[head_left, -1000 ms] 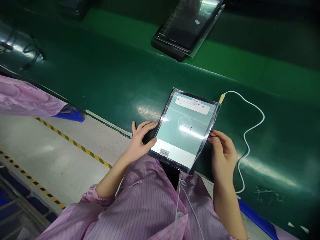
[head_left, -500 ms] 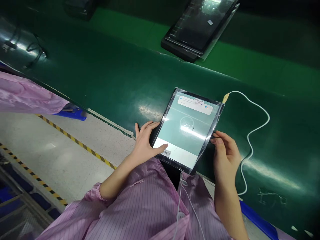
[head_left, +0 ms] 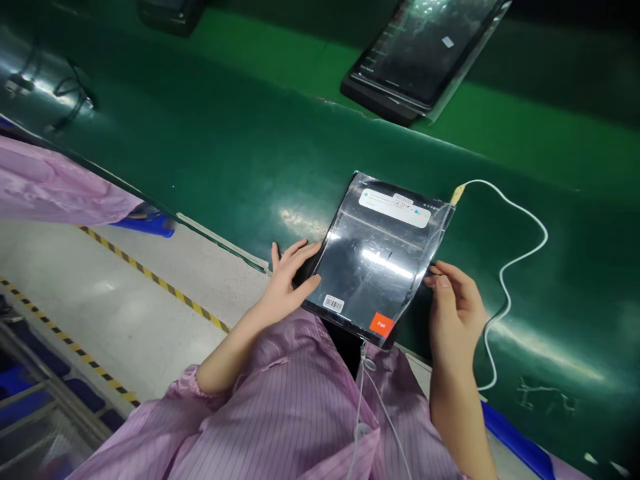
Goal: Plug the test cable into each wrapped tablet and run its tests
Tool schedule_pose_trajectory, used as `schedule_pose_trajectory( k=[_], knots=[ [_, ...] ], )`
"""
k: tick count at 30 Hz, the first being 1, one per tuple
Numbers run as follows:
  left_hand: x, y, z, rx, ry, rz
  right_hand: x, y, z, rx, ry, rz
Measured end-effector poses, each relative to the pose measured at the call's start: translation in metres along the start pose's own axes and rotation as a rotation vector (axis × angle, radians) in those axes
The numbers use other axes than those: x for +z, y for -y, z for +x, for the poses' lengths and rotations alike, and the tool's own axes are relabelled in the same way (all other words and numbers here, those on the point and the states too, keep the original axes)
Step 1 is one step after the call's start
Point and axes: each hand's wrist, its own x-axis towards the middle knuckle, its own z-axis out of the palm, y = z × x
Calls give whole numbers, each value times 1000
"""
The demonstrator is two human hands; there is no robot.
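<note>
A tablet [head_left: 377, 257] in a clear plastic sleeve lies tilted at the near edge of the green conveyor belt [head_left: 225, 147]. Its screen is dark, with a white banner at the top, a barcode label and an orange button at the bottom. My left hand [head_left: 287, 283] grips the tablet's left edge, thumb on the screen side. My right hand [head_left: 455, 310] pinches the right edge of the sleeve. A white cable [head_left: 510, 267] with a connector lies by the tablet's top right corner. Another thin white cable [head_left: 365, 380] hangs from the tablet's bottom edge over my pink striped smock.
A second dark tablet [head_left: 425, 53] in a sleeve rests farther up the belt. Another person's pink sleeve [head_left: 55, 193] reaches in at the left. Black cables [head_left: 65, 100] lie at the far left of the belt. Grey floor with yellow-black stripes [head_left: 150, 280] lies below.
The tablet's screen went from a light teal display to dark with an orange button. My left thumb drew back from the screen's lower left to the edge. The view shifted slightly.
</note>
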Motion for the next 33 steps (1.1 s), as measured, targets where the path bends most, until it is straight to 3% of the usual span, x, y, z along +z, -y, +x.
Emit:
schedule_pose_trajectory(
  k=[7, 17, 27, 33],
  knots=[
    [-5, 2, 0, -10, 68, -17, 0, -2, 1, -12, 0, 11],
    [0, 1, 1, -30, 1, -16, 0, 1, 0, -15, 6, 7],
    [14, -11, 6, -86, -161, 55, 2, 1, 0, -13, 11, 1],
    [15, -15, 4, -42, -115, 110, 1, 0, -1, -26, 14, -17]
  ],
)
